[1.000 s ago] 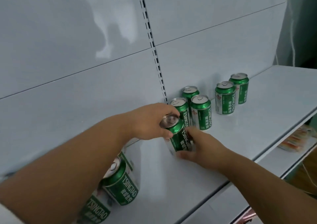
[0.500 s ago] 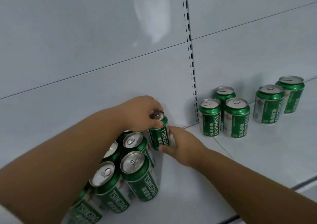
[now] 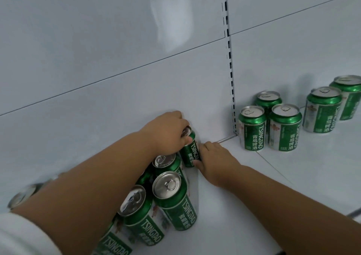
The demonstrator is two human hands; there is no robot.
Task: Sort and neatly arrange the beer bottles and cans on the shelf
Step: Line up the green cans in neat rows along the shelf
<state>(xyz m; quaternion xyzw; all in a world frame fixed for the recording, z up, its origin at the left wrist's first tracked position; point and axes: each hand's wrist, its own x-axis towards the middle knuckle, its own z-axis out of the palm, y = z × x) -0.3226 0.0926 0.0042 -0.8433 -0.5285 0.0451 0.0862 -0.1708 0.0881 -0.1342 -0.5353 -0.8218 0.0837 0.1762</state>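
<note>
A green Tsingtao beer can (image 3: 191,151) stands on the white shelf (image 3: 244,186) close to the back wall. My left hand (image 3: 168,131) grips it over the top. My right hand (image 3: 213,157) holds its right side low down, thumb at the base. Just in front of it stands a tight group of several more green cans (image 3: 172,198), partly hidden under my left forearm. Three cans (image 3: 269,124) stand together to the right of the slotted upright, and two more cans (image 3: 332,106) stand further right.
The white back panel rises directly behind the held can. A slotted metal upright (image 3: 230,69) divides the wall between the left group and the right cans. Bare shelf surface lies between my right forearm and the three cans.
Both hands have carried the can leftward and back, from beside the three cans to the wall behind the left group, where it now stands upright. The view panned left.
</note>
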